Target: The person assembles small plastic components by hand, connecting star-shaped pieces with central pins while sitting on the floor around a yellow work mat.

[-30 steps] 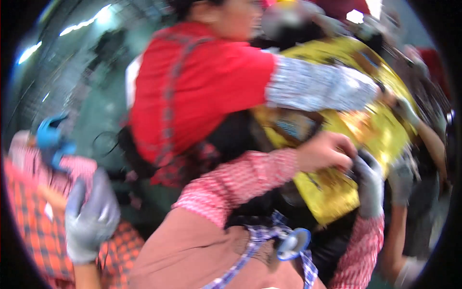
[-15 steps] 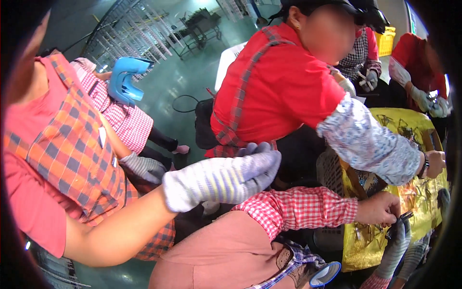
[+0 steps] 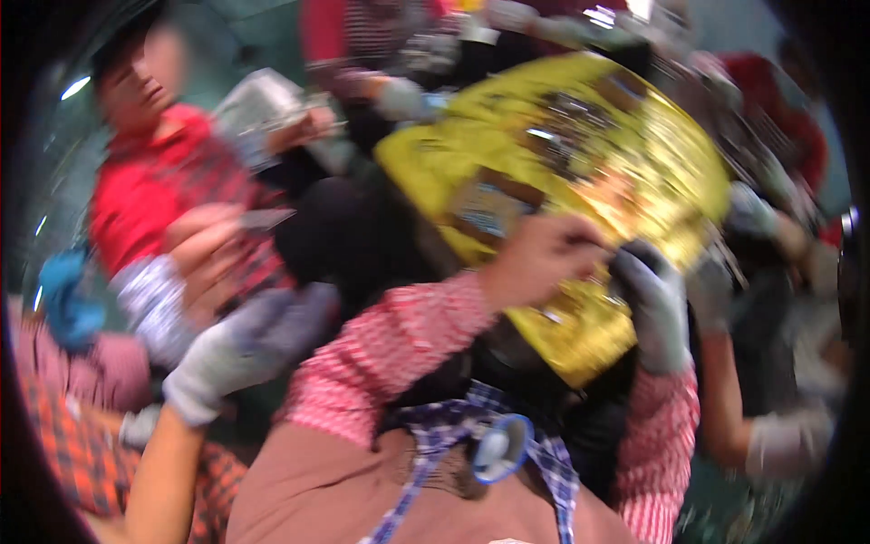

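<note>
My left hand (image 3: 546, 260), bare below a red-checked sleeve, is over the near part of a yellow-covered table (image 3: 435, 163). Its thumb and fingers are pinched together. Beside it, my right hand (image 3: 657, 304) wears a grey-white glove with darker fingers, which are bent closed toward the left fingertips. The two hands meet almost fingertip to fingertip. Blur hides whatever small thing is between them. Just beyond my left hand lies an open brown box (image 3: 494, 204) with small pieces inside.
Several dark, shiny small pieces (image 3: 571, 127) lie farther back on the yellow cover. A co-worker's gloved hand (image 3: 249, 349) is close to my left sleeve. Another person in red (image 3: 172, 181) sits at the left, holding a flat thing. More co-workers crowd the right and far sides.
My view has swung to the right, bringing the table and both my hands toward the middle. The person in red now appears at the left, facing the table, hands raised. My hands remain together.
</note>
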`<move>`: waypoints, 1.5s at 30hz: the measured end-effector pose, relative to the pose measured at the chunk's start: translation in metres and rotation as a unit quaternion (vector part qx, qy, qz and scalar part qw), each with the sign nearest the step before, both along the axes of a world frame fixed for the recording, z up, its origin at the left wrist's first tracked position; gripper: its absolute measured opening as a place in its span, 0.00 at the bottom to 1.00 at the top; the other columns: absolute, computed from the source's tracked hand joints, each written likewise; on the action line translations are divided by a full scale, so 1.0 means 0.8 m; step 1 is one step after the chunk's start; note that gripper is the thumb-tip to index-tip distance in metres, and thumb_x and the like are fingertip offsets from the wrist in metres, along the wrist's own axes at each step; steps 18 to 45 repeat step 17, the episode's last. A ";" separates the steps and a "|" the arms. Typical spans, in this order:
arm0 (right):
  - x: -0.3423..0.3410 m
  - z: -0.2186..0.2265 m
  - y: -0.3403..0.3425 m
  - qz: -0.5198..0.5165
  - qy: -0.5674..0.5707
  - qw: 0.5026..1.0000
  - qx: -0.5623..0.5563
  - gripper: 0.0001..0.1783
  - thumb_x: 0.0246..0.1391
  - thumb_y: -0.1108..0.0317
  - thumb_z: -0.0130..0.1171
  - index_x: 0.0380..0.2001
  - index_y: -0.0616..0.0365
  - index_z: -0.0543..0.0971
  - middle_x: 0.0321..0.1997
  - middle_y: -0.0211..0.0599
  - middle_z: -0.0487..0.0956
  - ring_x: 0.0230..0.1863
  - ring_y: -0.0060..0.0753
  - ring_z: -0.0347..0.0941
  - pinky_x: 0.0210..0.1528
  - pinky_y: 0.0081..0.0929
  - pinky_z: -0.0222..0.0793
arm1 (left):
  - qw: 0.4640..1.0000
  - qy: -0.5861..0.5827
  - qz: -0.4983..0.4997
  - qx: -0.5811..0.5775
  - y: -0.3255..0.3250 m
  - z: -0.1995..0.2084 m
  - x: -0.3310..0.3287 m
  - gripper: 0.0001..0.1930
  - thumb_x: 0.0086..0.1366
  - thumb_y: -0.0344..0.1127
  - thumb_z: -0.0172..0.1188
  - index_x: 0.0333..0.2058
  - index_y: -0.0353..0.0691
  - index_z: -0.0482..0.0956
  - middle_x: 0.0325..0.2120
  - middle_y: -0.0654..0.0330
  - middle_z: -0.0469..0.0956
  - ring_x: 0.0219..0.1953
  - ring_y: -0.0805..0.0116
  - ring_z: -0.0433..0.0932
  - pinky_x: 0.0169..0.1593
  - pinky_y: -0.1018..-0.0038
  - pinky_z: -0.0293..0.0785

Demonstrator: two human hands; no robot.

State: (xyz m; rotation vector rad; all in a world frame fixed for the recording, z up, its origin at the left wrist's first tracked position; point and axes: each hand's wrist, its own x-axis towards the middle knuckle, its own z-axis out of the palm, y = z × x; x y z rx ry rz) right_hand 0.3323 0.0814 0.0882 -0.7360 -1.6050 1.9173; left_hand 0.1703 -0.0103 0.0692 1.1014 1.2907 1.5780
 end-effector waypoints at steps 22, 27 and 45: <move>0.030 -0.015 0.001 -0.015 0.087 0.996 -0.030 0.11 0.58 0.70 0.62 0.42 0.65 0.80 0.33 0.33 0.82 0.30 0.21 0.77 0.35 0.21 0.75 | 0.998 0.027 -0.049 -0.036 0.001 0.011 0.017 0.08 0.66 0.28 0.60 0.43 0.32 0.79 0.33 0.58 0.82 0.34 0.76 0.81 0.41 0.80 0.79; 0.030 -0.015 0.001 -0.015 0.087 0.996 -0.030 0.11 0.58 0.70 0.62 0.42 0.65 0.80 0.33 0.33 0.82 0.30 0.21 0.77 0.35 0.21 0.75 | 0.998 0.027 -0.049 -0.036 0.001 0.011 0.017 0.08 0.66 0.28 0.60 0.43 0.32 0.79 0.33 0.58 0.82 0.34 0.76 0.81 0.41 0.80 0.79; 0.030 -0.015 0.001 -0.015 0.087 0.996 -0.030 0.11 0.58 0.70 0.62 0.42 0.65 0.80 0.33 0.33 0.82 0.30 0.21 0.77 0.35 0.21 0.75 | 0.998 0.027 -0.049 -0.036 0.001 0.011 0.017 0.08 0.66 0.28 0.60 0.43 0.32 0.79 0.33 0.58 0.82 0.34 0.76 0.81 0.41 0.80 0.79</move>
